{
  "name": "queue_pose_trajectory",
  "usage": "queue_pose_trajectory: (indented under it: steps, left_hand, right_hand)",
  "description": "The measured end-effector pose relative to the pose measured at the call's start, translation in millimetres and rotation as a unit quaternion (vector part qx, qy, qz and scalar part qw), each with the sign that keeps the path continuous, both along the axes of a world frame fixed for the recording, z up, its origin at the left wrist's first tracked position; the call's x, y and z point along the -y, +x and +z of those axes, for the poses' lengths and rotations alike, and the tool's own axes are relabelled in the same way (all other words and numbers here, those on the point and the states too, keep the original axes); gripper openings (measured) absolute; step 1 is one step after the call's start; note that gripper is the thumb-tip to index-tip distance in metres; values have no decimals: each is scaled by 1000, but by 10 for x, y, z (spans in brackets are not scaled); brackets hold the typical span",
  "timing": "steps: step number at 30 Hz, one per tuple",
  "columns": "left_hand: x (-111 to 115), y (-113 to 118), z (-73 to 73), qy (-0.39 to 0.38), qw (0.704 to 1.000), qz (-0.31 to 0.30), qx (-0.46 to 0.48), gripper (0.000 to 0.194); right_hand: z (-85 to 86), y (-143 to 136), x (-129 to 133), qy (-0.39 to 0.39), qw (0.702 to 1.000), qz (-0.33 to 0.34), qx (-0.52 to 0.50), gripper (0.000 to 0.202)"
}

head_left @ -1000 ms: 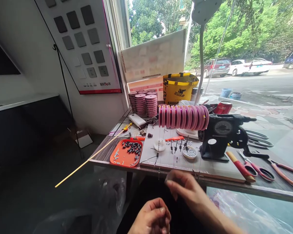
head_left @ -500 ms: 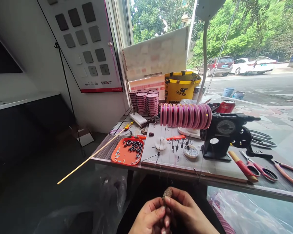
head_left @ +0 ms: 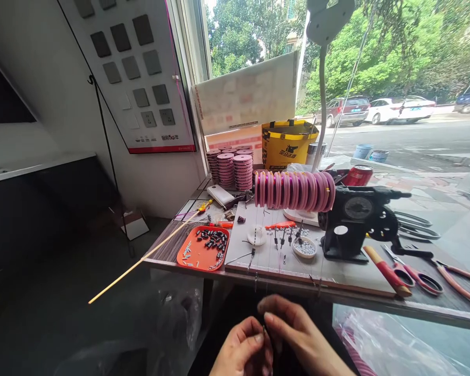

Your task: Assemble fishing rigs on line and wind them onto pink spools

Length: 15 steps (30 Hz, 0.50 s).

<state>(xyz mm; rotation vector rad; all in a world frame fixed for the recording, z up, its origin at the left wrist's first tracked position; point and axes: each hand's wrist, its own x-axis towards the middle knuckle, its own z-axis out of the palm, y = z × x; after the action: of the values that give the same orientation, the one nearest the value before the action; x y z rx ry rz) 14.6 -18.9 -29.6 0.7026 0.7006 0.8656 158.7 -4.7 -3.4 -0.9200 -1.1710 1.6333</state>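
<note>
My left hand (head_left: 241,349) is closed low in front of my lap, thumb and index finger pinched at a tiny dark piece too small to name. Right against it, my right hand (head_left: 293,328) has its fingers curled in, the thumb tip close to the index finger; whatever it holds is hidden. Above both hands, thin lines hang over the table edge from a row of pink foam spools (head_left: 293,190) on a black hand-cranked winder (head_left: 350,222). Small dark fittings (head_left: 282,241) sit along these lines over a pale board (head_left: 238,263).
Left of the board, an orange tray (head_left: 191,259) holds black and silvery small parts. A white dish (head_left: 304,254) contains tiny beads. Scissors (head_left: 425,282), pliers (head_left: 460,284) and a wooden-ended rod (head_left: 387,271) lie right. A long thin stick (head_left: 141,259) juts past the table's left edge.
My right index finger has lifted slightly and shifted left; the brownish patch at its tip shows less. My left hand stays nearly in place. The whole view has shifted slightly.
</note>
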Motion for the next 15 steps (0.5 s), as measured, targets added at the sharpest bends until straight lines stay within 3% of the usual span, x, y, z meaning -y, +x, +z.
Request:
queue_pose_trajectory:
  steps: [2, 4, 7, 10, 13, 15]
  left_hand:
    - [-58, 15, -1, 84, 992, 37, -89, 25]
    - [-125, 32, 13, 160, 963, 68, -207, 24]
    - [-211, 61, 46, 205, 912, 79, -346, 26]
    - [-239, 86, 119, 206, 882, 108, -410, 31]
    - [-228, 110, 306, 212, 852, 159, -452, 22]
    - [-233, 145, 488, 233, 841, 162, -461, 11]
  right_hand:
    - [227, 176, -167, 91, 982, -123, 111, 30]
    - [433, 322, -375, 149, 949, -202, 188, 33]
    - [585, 376, -681, 154, 932, -184, 272, 41]
    - [571, 288, -889, 142, 934, -162, 287, 52]
    - [532, 228, -943, 160, 933, -164, 276, 41]
    - [540, 246, -890, 174, 931, -174, 270, 27]
